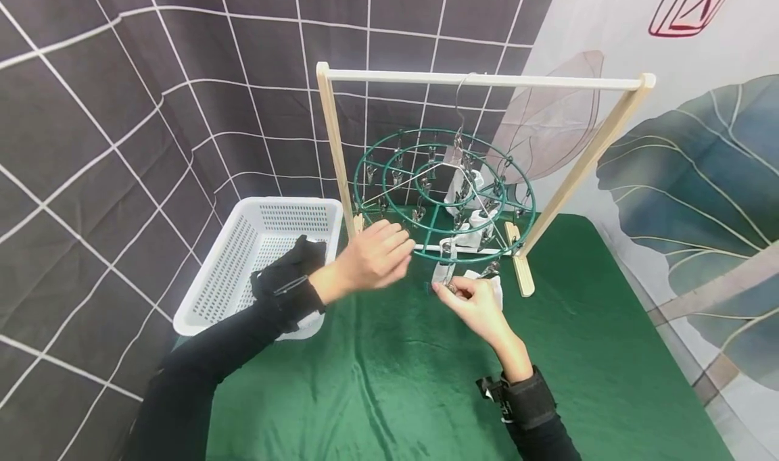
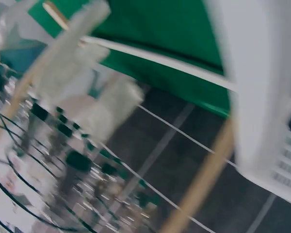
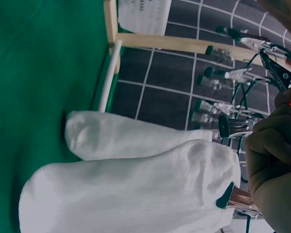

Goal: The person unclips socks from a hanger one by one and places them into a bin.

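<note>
A round green drying hanger (image 1: 433, 223) with metal clips hangs from a rack. White socks (image 3: 131, 189) are clipped to it, mostly on its right and front side. With thumb and fingers my right hand (image 1: 477, 305) pinches a dark green-tipped clip (image 3: 279, 73) at the hanger's front edge; white fabric hangs beside it. My left hand (image 1: 377, 255) is just in front of the hanger's left edge, its fingers loosely bent, and I see nothing in it. The left wrist view is blurred and does not show that hand.
A white perforated basket (image 1: 292, 204) with black fabric (image 1: 289, 268) in it stands left of the rack, partly behind my left forearm. The wooden rack has a white top bar (image 1: 487, 80) and two slanted posts. A green cloth (image 1: 377, 380) covers the table.
</note>
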Tool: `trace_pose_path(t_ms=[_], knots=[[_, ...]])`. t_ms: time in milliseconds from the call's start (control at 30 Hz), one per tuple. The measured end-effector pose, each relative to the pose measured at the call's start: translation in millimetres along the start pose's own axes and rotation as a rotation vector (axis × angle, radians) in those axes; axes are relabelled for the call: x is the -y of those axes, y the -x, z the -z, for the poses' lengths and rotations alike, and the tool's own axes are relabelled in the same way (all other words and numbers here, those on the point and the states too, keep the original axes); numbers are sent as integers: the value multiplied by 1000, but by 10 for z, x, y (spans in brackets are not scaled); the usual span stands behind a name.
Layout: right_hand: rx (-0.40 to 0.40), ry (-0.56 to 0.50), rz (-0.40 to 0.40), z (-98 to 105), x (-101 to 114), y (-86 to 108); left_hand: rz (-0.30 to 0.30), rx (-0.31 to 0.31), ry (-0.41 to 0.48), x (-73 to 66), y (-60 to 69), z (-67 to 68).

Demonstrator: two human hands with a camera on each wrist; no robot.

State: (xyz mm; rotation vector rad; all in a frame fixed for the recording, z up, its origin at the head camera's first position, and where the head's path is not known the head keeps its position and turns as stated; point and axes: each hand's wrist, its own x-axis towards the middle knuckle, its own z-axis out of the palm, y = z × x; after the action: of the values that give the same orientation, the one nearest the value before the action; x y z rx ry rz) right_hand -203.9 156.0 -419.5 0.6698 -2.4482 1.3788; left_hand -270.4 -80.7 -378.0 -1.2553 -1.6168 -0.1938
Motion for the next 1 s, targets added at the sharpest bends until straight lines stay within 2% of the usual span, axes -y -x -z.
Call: trace_pose_path(t_ms=[67, 167, 233, 300, 367, 433, 500, 600, 667, 733, 833, 1000], knots=[[9, 13, 19, 25, 135, -15, 46, 73, -29, -86, -32, -27], [1, 32, 71, 116, 228, -1, 133, 131, -19, -150, -50, -59], [-60, 28, 97, 202, 168, 38, 180, 143, -6, -157, -44, -78], [-174, 48, 111, 289, 27, 90, 208, 143, 4, -153, -35, -84], [-279, 73, 84, 377, -93, 135, 222, 136, 5, -138, -21, -92], [-319, 135, 35, 449, -171, 157, 226, 122, 9, -119, -16, -100], [-260, 205, 3, 487, -219, 143, 231, 110, 17, -94, -20, -106], [-103, 222, 16, 484, -265, 79, 248, 96, 30, -56, -39, -111], [-27, 172, 50, 466, -261, 36, 271, 91, 47, -33, -53, -112], [14, 98, 56, 452, -240, 8, 300, 82, 67, -13, -61, -112], [51, 16, -6, 454, -158, -1, 342, 65, 93, 12, -67, -112], [140, -59, -96, 488, 128, -38, 419, 0, 106, 63, -55, -109]])
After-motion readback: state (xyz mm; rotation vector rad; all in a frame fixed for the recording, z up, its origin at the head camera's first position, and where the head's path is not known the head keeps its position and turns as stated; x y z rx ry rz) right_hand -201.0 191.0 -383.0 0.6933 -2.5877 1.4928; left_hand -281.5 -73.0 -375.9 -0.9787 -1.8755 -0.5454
